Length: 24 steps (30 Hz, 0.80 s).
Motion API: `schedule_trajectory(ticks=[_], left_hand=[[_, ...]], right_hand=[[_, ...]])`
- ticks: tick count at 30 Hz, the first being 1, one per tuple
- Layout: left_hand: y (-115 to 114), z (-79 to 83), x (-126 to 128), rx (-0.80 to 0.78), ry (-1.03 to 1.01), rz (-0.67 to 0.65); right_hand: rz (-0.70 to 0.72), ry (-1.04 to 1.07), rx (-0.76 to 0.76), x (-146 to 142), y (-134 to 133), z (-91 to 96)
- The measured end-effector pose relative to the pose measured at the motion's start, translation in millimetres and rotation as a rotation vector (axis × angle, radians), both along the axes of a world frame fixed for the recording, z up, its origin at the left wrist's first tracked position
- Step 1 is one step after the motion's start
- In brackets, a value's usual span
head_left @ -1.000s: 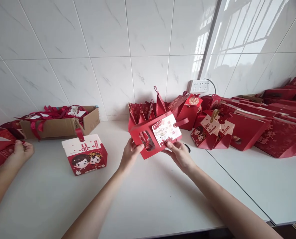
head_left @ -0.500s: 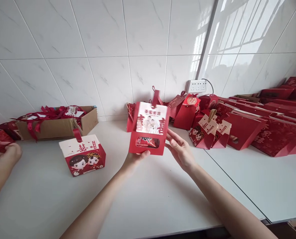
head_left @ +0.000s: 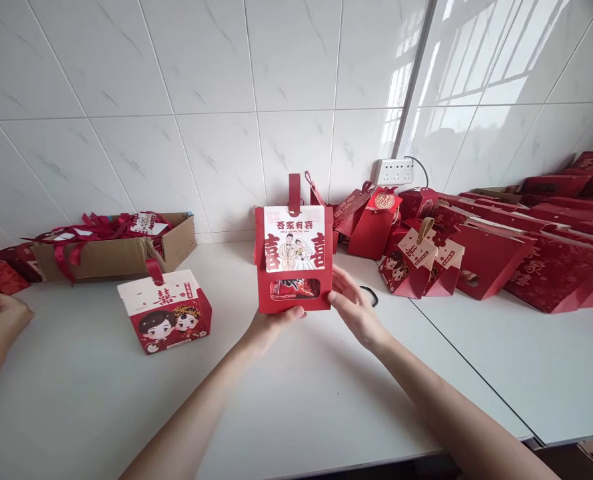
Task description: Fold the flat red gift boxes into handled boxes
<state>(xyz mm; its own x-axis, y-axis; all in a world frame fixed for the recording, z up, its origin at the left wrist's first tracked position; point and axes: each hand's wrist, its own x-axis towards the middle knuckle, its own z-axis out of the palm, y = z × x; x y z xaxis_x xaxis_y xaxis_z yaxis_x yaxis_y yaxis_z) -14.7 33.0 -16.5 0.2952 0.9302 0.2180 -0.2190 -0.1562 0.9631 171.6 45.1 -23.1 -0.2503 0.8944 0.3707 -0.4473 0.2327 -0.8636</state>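
Note:
Held upright in front of me is a red wedding favor box (head_left: 296, 260) with a ribbon loop on top, a white panel showing a bridal couple, and a window with a red packet inside. My left hand (head_left: 275, 327) supports it from below, its thumb at the bottom front edge. My right hand (head_left: 354, 307) grips the lower right side, thumb in front, the other fingers partly hidden behind. To the left, a red and white favor box (head_left: 169, 313) with two cartoon figures rests on the white table (head_left: 306, 413).
A cardboard box (head_left: 111, 257) of red ribbons and tags stands by the wall. Another person's hand (head_left: 4, 323) is at the far left, beside red packaging. Several red boxes and bags (head_left: 566, 273) line the back right. A power strip (head_left: 394, 171) leans at the wall.
The held box has turned from a tilt to upright, facing me squarely. My right hand has closed onto its lower right edge. The other person's hand has shifted left.

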Motion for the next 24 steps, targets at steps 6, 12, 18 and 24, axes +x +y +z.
schedule_trajectory(ticks=[6, 12, 18, 24], left_hand=[[2, -0.3, -2, 0.141, 0.137, 0.206], [13, -13.8, -10, 0.770, 0.315, 0.447], [16, -21.8, -15, 1.051, 0.476, 0.499], [12, -18.6, -13, 1.167, 0.502, 0.482]], right_hand=[[0.031, 0.242, -0.137, 3, 7, 0.0], [0.008, 0.319, -0.208, 0, 7, 5.6], [-0.013, 0.321, -0.344, 5, 4, -1.1], [0.025, 0.337, -0.345, -1, 0, 3.3]])
